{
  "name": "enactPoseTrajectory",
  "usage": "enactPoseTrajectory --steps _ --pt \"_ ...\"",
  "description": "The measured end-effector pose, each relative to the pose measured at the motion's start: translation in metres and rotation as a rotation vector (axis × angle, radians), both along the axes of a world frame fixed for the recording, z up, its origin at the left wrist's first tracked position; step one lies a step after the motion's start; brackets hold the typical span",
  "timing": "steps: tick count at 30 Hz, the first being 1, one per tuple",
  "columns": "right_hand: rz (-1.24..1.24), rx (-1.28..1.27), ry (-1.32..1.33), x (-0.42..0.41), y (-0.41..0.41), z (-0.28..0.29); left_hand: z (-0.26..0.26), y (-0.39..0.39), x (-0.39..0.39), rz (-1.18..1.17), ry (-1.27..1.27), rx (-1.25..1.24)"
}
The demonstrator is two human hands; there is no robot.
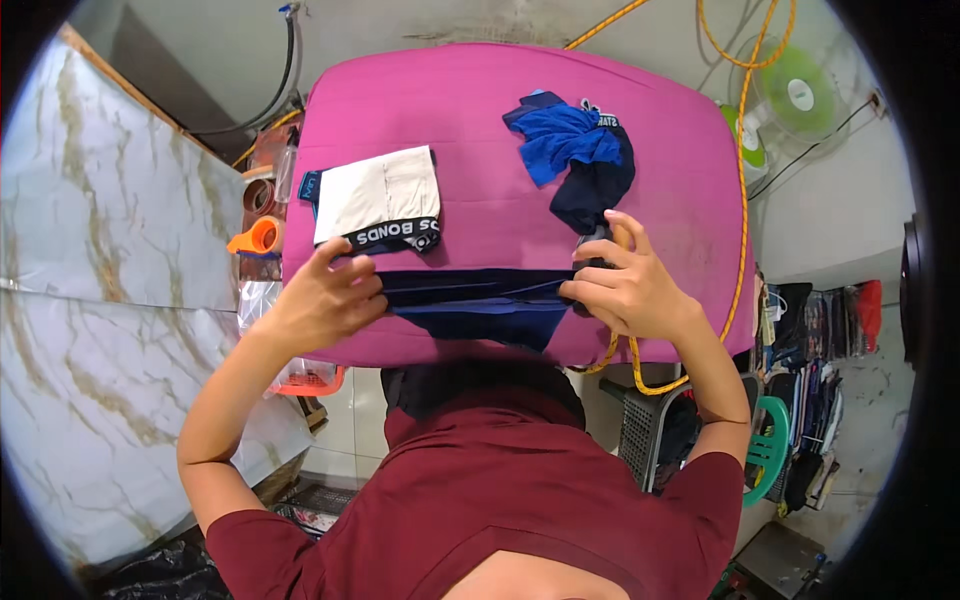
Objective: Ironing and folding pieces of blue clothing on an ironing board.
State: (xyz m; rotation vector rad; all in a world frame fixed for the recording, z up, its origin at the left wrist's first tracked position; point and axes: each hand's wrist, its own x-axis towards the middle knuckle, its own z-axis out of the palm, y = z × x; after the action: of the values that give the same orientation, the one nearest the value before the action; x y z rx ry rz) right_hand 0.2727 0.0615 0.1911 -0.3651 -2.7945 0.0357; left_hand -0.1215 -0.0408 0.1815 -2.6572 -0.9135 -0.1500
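Note:
A navy-blue pair of underwear (480, 311) is stretched sideways along the near edge of the pink padded table. Its left end is in my left hand (326, 300), and my right hand (634, 281) grips the other end. Beyond my left hand lie folded underpants, the top pair cream (379, 191) with a black Bonds waistband. Farther off on the right is a crumpled heap of blue underwear (574, 146) and black underwear (600, 187). A dark object (591, 253), perhaps a clothes iron, is mostly hidden behind my right hand.
The pink-covered table (465, 97) stands against a wall. A yellow cord (739, 217) hangs over its right side. Tape rolls (264, 236) sit at its left edge. At right are a green fan (799, 94), a grey crate (641, 435), a green plastic chair (772, 446) and hanging clothes (814, 405).

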Motion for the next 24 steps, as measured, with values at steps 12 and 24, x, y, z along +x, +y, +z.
enactPoseTrajectory --steps 12,24 --pt "0.004 0.098 -0.039 0.000 0.013 0.000 0.011 -0.011 0.005 0.053 0.051 -0.079" --pt "-0.076 0.124 -0.046 0.006 0.016 0.003 0.009 -0.016 0.008 0.277 0.112 -0.110"
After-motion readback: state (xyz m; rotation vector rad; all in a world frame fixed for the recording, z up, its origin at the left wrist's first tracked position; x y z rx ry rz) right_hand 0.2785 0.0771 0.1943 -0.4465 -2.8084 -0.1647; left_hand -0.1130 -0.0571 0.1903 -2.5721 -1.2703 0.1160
